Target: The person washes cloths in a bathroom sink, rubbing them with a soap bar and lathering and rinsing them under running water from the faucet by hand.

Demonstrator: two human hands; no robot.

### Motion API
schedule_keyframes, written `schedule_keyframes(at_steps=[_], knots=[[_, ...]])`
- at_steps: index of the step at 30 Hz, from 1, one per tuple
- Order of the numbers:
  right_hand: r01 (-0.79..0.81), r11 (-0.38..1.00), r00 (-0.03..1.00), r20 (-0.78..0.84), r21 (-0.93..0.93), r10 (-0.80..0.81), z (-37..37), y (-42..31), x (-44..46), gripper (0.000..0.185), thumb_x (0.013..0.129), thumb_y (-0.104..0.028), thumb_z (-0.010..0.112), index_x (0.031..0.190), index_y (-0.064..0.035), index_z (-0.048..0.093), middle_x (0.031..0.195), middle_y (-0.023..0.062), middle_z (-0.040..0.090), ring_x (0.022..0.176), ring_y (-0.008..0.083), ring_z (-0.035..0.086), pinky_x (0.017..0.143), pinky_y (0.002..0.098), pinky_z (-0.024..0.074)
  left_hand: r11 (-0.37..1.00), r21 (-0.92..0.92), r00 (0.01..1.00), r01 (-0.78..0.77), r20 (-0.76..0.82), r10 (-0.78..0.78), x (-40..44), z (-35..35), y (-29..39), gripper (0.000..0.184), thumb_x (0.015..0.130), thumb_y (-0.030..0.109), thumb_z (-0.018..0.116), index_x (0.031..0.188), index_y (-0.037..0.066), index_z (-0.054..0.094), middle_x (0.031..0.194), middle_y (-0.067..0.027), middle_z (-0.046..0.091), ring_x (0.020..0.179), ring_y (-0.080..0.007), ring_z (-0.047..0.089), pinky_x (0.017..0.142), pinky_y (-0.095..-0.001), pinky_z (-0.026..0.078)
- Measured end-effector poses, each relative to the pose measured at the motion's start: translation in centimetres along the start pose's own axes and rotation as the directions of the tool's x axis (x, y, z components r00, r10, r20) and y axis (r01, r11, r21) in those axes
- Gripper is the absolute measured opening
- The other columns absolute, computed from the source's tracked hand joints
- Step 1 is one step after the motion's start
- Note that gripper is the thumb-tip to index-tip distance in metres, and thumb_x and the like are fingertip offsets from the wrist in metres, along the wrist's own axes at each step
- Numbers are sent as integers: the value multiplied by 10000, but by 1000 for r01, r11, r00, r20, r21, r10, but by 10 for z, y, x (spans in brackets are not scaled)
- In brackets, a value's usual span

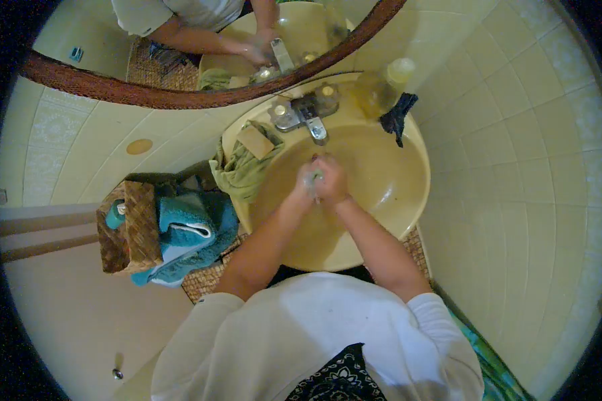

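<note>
My left hand [306, 184] and my right hand [332, 179] are pressed together over the yellow sink basin [394, 180], just below the metal faucet [317, 130]. Whitish-green lather shows between them, and whether they hold anything else is hidden. Left of the faucet, a tan bar of soap [255, 142] lies on a crumpled green cloth [237, 175] draped over the sink's rim. Behind the basin at the right stands a clear bottle of yellowish liquid [376, 93], with a dark cloth [399, 119] beside it on the rim.
A red-brown framed mirror [147, 95] hangs above the sink and reflects the arms. At the left are a woven basket [142, 227] holding a green bottle [116, 214] and a teal towel [184, 224]. Tiled wall [495, 167] rises at the right.
</note>
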State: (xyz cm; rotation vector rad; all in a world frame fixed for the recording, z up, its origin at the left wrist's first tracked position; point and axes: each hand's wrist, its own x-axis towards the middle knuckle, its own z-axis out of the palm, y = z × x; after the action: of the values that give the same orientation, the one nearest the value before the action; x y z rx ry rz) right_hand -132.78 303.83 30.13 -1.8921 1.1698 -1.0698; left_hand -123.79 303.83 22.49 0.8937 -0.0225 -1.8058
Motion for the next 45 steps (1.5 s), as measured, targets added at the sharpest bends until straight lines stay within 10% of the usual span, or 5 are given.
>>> schedule_keyframes(at_steps=[9, 17, 27, 31, 45], knots=[[-202, 777, 979, -96, -596, 181, -48, 41, 6, 468, 579, -84, 601, 1024, -52, 457, 1013, 166, 467, 960, 296, 444, 815, 353, 371, 906, 411, 971, 104, -238, -3, -51, 42, 34, 325, 790, 318, 450, 944, 42, 523, 868, -64, 523, 830, -164, 461, 712, -311, 359], [-341, 930, 939, 89, 137, 332, -10, 22, -24, 387, 672, -90, 554, 1037, -32, 438, 898, 132, 522, 818, 237, 505, 745, 296, 399, 711, 661, 970, -241, 141, 198, -55, 38, 36, 402, 772, 284, 423, 1070, 15, 457, 1058, -92, 456, 952, -184, 409, 789, -270, 331], [-584, 407, 810, 467, 703, 354, -81, -26, 30, 257, 756, -113, 435, 996, -30, 475, 822, 15, 513, 725, 112, 480, 644, 226, 396, 689, 669, 960, -279, 205, 190, -64, 42, 34, 428, 787, 235, 467, 1131, -7, 390, 1078, -93, 463, 957, -178, 447, 804, -303, 370], [-631, 590, 774, 368, 503, 515, -85, -3, 38, 325, 771, -182, 468, 1059, -30, 461, 888, 39, 528, 784, 123, 493, 701, 236, 399, 890, 296, 905, 346, 145, -400, -56, 31, 38, 433, 790, 299, 494, 1109, 13, 431, 1071, -87, 484, 961, -189, 462, 828, -310, 359], [-216, 976, 695, 699, -21, 169, -45, 80, 24, 679, 650, -347, 650, 1154, 11, 369, 1088, 132, 474, 971, 225, 469, 826, 320, 370, 967, 256, 983, -2, 178, -45, -53, 42, 64, 353, 799, 286, 486, 1072, 70, 425, 1033, -59, 503, 955, -185, 473, 801, -339, 399]])
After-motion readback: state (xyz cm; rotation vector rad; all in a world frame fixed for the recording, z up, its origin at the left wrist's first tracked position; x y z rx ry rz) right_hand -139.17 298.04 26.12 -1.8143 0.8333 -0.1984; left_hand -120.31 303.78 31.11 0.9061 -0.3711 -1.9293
